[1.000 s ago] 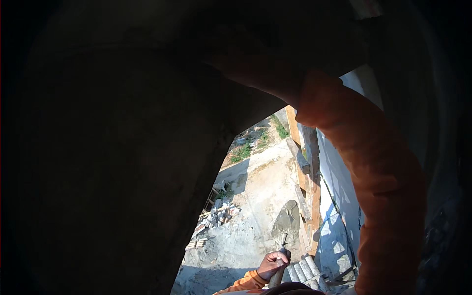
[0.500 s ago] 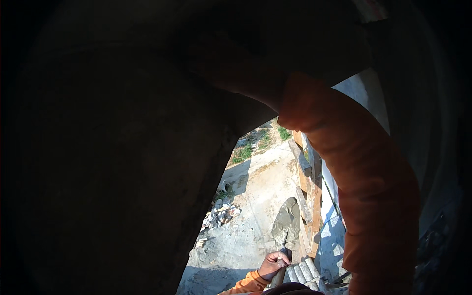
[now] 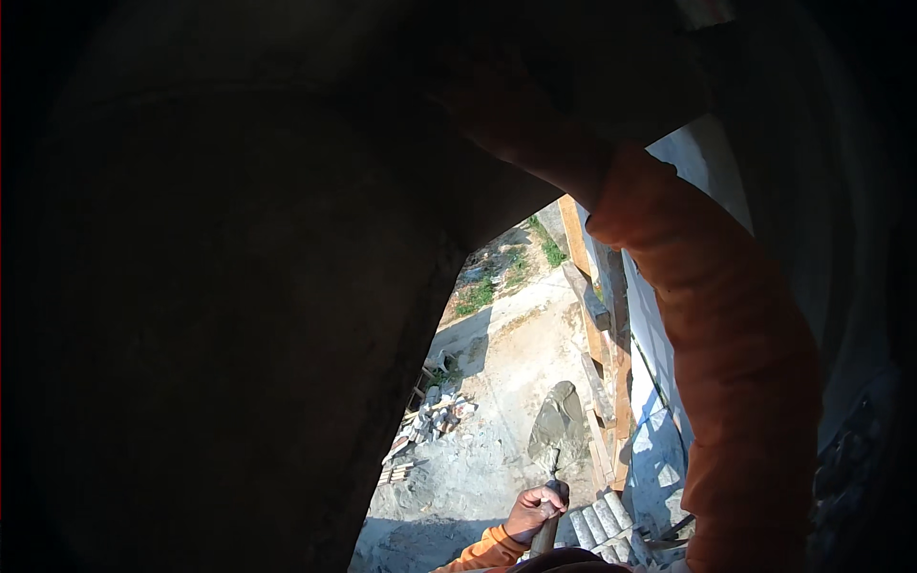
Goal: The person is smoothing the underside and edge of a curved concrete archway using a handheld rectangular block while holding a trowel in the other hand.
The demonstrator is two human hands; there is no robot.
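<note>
My left hand (image 3: 535,511), in an orange sleeve at the lower middle, is closed round the wooden handle of a trowel (image 3: 557,420). The trowel's blade points away from me and is coated with wet grey mortar. My right arm reaches up and over to the left in its orange sleeve (image 3: 735,334). At the end of it, my right hand (image 3: 506,110) is raised to a dark, shaded concrete-like surface (image 3: 239,286). Deep shadow hides its fingers, so whether it holds anything does not show.
The dark surface fills the left and top. Far below, sunlit ground (image 3: 516,334) shows through a gap, with a rubble pile (image 3: 439,417) on it. Upright timber boards (image 3: 597,325) stand along the right of the gap. Grey ridged pieces (image 3: 602,520) lie near my left hand.
My right hand and forearm have shifted to the right along the dark surface. The left hand and the mortar-coated trowel stay almost in place.
</note>
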